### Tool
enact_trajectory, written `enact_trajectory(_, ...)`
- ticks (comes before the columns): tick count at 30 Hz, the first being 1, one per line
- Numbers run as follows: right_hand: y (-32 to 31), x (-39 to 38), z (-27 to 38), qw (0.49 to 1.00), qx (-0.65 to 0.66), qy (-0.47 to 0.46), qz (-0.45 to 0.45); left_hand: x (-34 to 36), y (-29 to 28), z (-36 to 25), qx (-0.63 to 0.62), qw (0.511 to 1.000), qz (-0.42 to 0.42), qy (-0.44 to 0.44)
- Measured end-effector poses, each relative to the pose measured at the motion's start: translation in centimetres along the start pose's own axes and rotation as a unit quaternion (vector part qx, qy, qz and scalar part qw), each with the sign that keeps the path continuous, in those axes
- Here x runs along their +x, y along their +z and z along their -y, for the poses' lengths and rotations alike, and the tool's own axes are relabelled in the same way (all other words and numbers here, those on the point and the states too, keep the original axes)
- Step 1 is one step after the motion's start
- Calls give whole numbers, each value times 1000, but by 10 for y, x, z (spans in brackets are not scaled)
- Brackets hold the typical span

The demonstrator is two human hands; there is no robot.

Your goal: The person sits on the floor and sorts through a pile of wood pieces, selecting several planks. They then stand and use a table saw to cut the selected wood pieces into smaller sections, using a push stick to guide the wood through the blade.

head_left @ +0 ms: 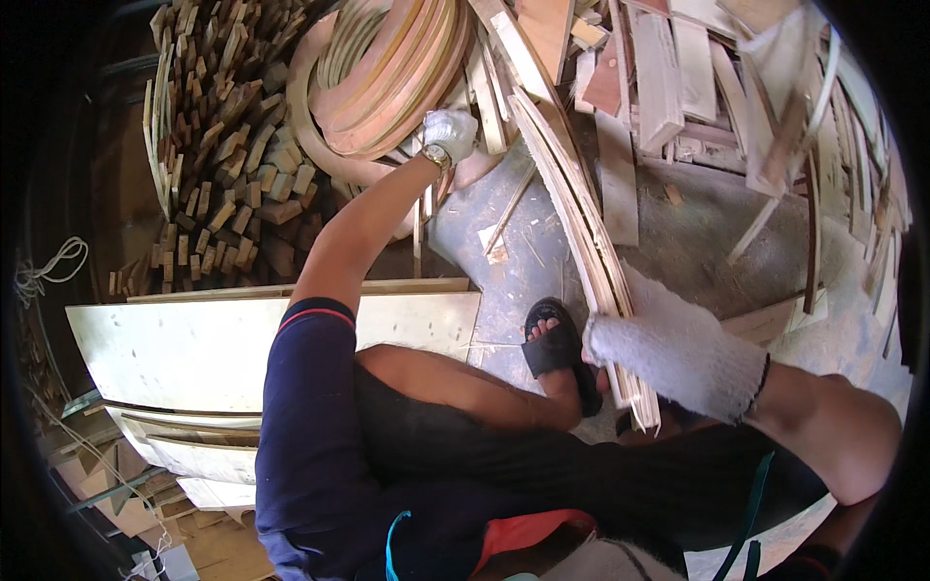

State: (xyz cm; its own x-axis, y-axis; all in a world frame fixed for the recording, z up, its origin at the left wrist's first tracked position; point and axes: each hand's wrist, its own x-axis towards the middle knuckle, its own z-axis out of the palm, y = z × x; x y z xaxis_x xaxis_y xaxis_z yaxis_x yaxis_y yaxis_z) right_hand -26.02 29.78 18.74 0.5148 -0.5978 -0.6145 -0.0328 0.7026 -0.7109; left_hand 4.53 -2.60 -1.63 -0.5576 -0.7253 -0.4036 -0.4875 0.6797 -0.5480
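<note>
A white knitted glove covers my right hand (pixel 668 349), which is closed around the near end of a bundle of long, thin, slightly curved wooden strips (pixel 572 198). The bundle slants away from me, its far part lying toward the wood at the back. My left hand (pixel 450 134), also gloved and with a watch at the wrist, reaches forward to the edge of a stack of flat wooden rings (pixel 397 87). Its fingers look curled in, but what they hold, if anything, is hidden.
Many small wood blocks (pixel 237 184) are piled at the left. Pale plywood sheets (pixel 184 344) stand beside my left arm. Offcut boards (pixel 659 82) heap up at the back right. My sandalled foot (pixel 552 339) is on the grey floor, among wood scraps (pixel 494 247).
</note>
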Motion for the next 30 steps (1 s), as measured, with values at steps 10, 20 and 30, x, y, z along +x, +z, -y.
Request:
enact_trajectory(10,-34,3,-32,994,-84,-73,-4,-43,-108,83,-91,989,-73,-93)
enact_trajectory(20,-38,-10,-20,969,-195,-150,-2,-90,-111,134,-510,837,-172,-102)
enact_trajectory(30,-39,-13,-19,994,-101,-12,-26,-75,-96,83,-545,826,-110,-95)
